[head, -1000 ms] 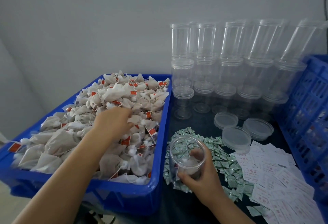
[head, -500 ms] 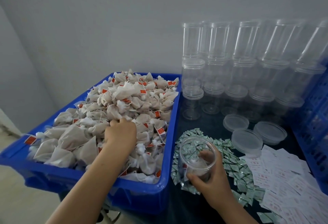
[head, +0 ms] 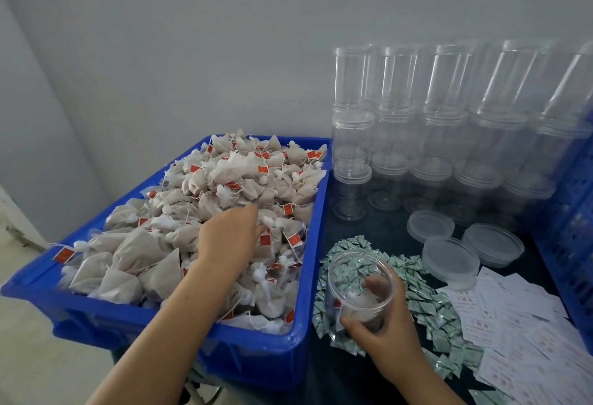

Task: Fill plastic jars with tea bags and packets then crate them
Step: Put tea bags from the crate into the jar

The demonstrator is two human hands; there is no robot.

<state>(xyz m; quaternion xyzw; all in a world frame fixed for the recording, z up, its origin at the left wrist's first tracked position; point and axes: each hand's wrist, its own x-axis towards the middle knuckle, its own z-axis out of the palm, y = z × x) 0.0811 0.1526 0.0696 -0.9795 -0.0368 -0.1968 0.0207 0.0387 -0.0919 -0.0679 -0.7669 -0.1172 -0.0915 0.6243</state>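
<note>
Left hand (head: 229, 238) slid rightward over tea bags (head: 224, 199), fingers buried, grip unclear. Right hand (head: 382, 324) clasps jar (head: 357, 292), mouth up, right of left fingers beyond bin (head: 308, 334) wall.

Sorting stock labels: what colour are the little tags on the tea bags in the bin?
Red-orange, with small pale print, on the tea bag tags; the head view shows them.

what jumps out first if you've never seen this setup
The blue tub on the left, heaped with tea bags, where the left hand digs in. Right of it, the right hand grips an open jar over green packets, with stacked clear jars behind.
</note>
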